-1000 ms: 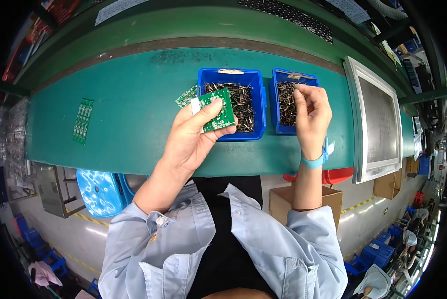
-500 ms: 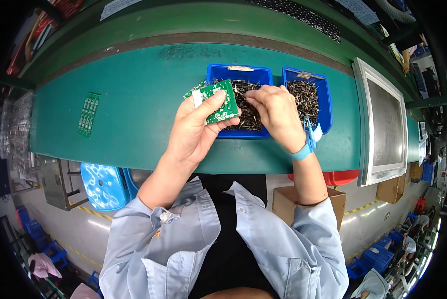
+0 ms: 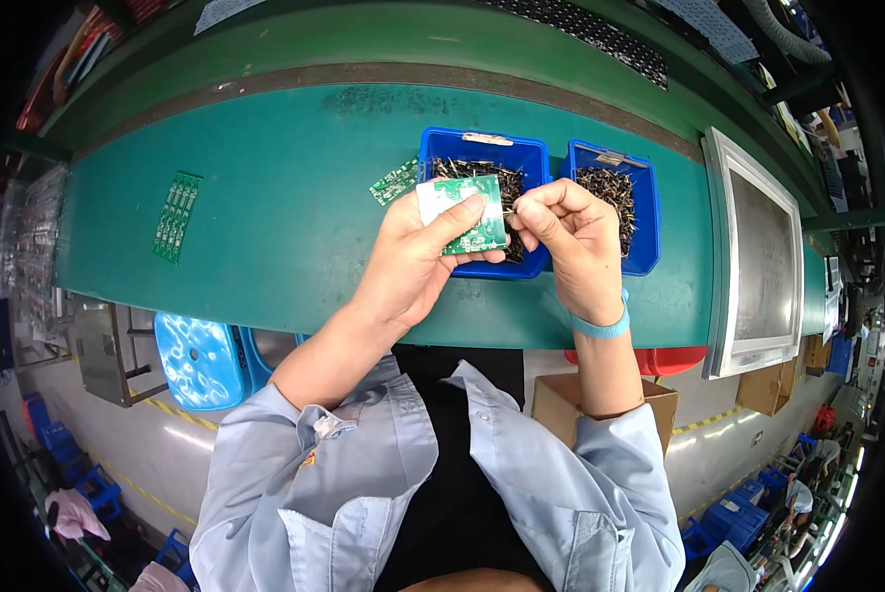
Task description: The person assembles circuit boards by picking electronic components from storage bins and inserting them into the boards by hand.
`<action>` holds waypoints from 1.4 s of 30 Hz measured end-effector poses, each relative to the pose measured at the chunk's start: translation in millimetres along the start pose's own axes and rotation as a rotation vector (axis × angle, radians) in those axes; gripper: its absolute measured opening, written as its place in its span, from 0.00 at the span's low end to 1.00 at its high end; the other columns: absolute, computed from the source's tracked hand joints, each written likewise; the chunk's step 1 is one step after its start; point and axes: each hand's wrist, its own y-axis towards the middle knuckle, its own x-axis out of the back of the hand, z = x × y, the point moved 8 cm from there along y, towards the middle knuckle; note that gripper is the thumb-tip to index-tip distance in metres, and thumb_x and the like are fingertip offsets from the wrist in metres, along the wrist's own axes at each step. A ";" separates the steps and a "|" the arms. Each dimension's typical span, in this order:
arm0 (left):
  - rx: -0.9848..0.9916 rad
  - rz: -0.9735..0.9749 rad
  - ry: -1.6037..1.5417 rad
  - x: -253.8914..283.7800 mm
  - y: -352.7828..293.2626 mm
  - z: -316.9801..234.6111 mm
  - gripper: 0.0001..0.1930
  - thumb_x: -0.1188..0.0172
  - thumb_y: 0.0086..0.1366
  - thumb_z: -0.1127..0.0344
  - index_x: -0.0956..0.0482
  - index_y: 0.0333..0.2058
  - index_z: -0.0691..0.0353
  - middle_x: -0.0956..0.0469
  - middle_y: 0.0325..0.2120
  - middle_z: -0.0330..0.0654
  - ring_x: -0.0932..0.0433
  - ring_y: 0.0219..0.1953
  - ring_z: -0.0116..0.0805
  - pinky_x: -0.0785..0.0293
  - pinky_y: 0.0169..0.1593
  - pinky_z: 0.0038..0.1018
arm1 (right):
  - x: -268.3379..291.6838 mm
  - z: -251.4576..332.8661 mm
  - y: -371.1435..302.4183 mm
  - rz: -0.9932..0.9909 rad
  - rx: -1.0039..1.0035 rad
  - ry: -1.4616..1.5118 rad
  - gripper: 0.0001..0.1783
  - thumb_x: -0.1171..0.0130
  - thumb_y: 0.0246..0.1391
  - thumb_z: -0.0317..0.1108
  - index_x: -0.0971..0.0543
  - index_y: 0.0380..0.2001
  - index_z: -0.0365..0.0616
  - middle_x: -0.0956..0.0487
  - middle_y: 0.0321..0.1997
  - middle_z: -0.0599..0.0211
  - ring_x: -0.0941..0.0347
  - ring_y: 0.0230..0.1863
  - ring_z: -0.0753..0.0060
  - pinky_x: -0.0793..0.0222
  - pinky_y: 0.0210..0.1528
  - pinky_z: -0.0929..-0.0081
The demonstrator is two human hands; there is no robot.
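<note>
My left hand [image 3: 418,242] is closed on a green circuit board [image 3: 484,225], thumb across its face and fingers beneath. A white patch covers the board's left side. At the board's right edge, my right hand [image 3: 573,232] pinches a small leaded electronic component [image 3: 508,212]; only a thin lead shows between the fingertips and the board. Both hands are above the front of a blue bin [image 3: 487,145] full of dark leaded components [image 3: 452,170]. A blue wrist strap [image 3: 602,328] circles my right wrist.
A second blue bin [image 3: 643,259] holds similar parts to the right. Another circuit board [image 3: 395,182] lies left of the first bin, and a narrow board panel [image 3: 176,217] lies farther left on the green table [image 3: 294,197]. A grey-framed panel [image 3: 724,335] stands at the right.
My right hand has come up out of the first bin and turned, bringing a small component to the board's right edge. The left hand has moved slightly right and tilted the board.
</note>
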 end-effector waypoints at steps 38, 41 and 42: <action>0.090 0.025 -0.146 -6.6 -4.1 8.9 0.09 0.48 0.57 0.73 0.32 0.35 0.72 0.27 0.25 0.47 0.25 0.25 0.31 0.26 0.27 0.19 | 2.2 -11.0 -16.1 -0.053 -0.048 0.453 0.04 0.46 0.48 0.25 0.28 0.28 0.37 0.35 0.21 0.71 0.44 0.20 0.82 0.47 0.23 0.89; 0.091 -0.031 -0.124 1.9 -3.7 7.8 0.09 0.49 0.58 0.72 0.32 0.36 0.73 0.27 0.24 0.48 0.25 0.26 0.32 0.26 0.26 0.18 | 18.5 -7.2 -13.7 -0.122 -0.020 0.471 0.03 0.46 0.49 0.26 0.27 0.29 0.37 0.36 0.18 0.74 0.49 0.18 0.85 0.51 0.21 0.89; 0.083 -0.032 -0.121 3.1 -4.0 6.2 0.10 0.49 0.58 0.72 0.32 0.36 0.73 0.27 0.24 0.48 0.25 0.26 0.32 0.26 0.27 0.18 | 25.9 -4.8 -13.6 -0.127 -0.018 0.468 0.03 0.46 0.49 0.26 0.27 0.29 0.37 0.36 0.18 0.74 0.49 0.18 0.85 0.51 0.21 0.89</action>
